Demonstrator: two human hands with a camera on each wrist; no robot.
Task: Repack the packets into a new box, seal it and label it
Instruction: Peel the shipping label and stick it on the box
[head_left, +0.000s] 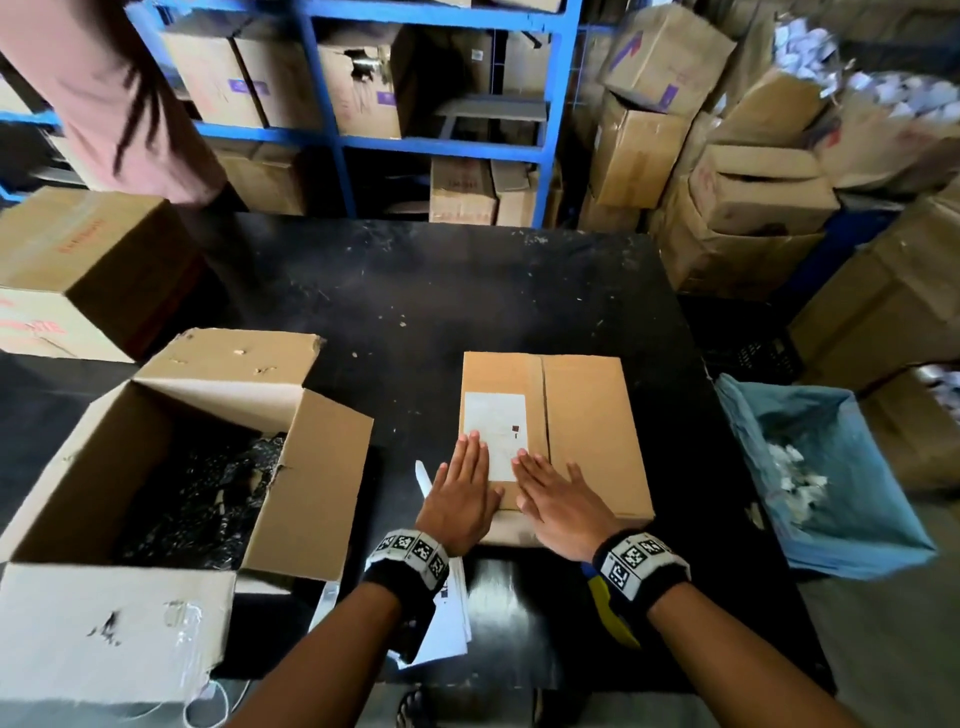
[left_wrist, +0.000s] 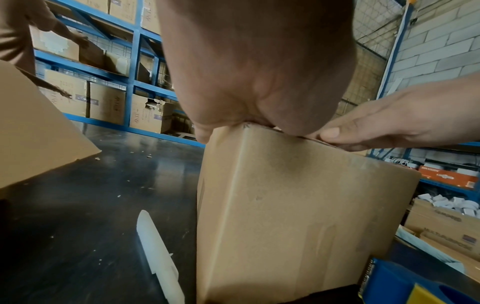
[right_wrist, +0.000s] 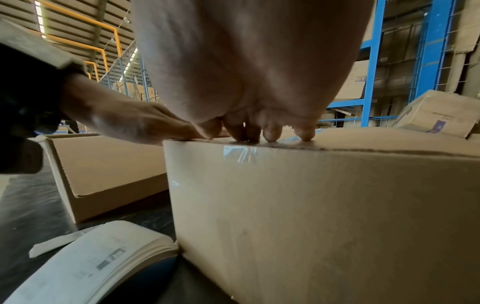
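— What fills the scene, biggest thing first?

— The black table (head_left: 415, 291). On it the closed box (head_left: 587, 426) sits near the front edge, and everything else is placed from that box. Left of it stands the larger open carton (head_left: 311, 467), flaps spread, with dark contents that are too murky to name; they may be packets.

— And beyond the table?

— Behind the box rises the blue shelving (head_left: 447, 140) loaded with cartons. To the box's right stands a bin with a blue liner (head_left: 852, 499).

— What is on the box itself?

— A white label (head_left: 494, 431) lies on its left top flap, beside the centre seam.

— The hands?

— Both lie flat on the box's near end with fingers straight, gripping nothing. The left hand (head_left: 460, 493) presses on the label's near left corner; the right hand (head_left: 563, 499) presses beside it, fingertips on the label's near right edge.

— Anything smaller?

— A white paper strip (head_left: 423, 475) lies on the table just left of the box, and a sheaf of printed sheets (right_wrist: 85, 261) lies near the box's front left corner.
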